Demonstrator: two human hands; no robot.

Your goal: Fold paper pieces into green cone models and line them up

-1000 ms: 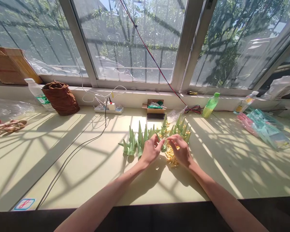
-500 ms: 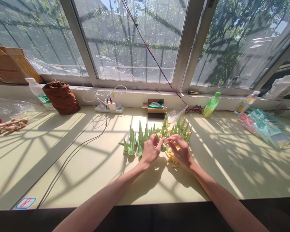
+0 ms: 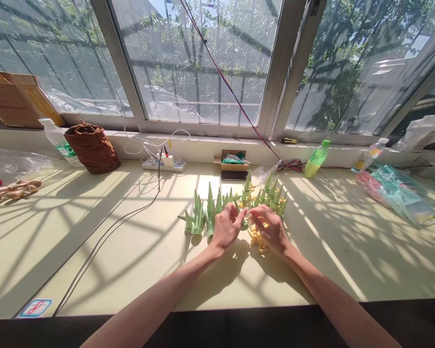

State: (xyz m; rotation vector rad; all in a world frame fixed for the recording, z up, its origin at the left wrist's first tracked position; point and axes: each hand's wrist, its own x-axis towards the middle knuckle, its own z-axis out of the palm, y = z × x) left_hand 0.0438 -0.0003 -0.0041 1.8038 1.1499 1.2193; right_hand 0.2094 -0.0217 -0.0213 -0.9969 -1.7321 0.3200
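My left hand (image 3: 225,226) is closed around a green cone-shaped piece (image 3: 244,224), mostly covered by the fingers. My right hand (image 3: 271,227) is pinched close against the left fingertips. Something small and pale seems to be between its fingers, too small to name. Below and beside the right hand lies a heap of small yellow pieces (image 3: 256,238). Left of my hands stand several green spiked cones (image 3: 196,218), a few lying tilted. More green cones (image 3: 274,189) stand behind the right hand, with yellow bits among them.
At the back are a small open carton (image 3: 235,166), a dark phone-like slab (image 3: 235,175), a power strip (image 3: 179,165) and a green bottle (image 3: 317,159). A brown cloth bag (image 3: 93,147) stands left. Teal and pink plastic bags (image 3: 402,191) lie right. Black cables (image 3: 123,217) cross the table.
My right fingertips have moved slightly left, now meeting the left fingertips at the green cone. The left hand has hardly moved.
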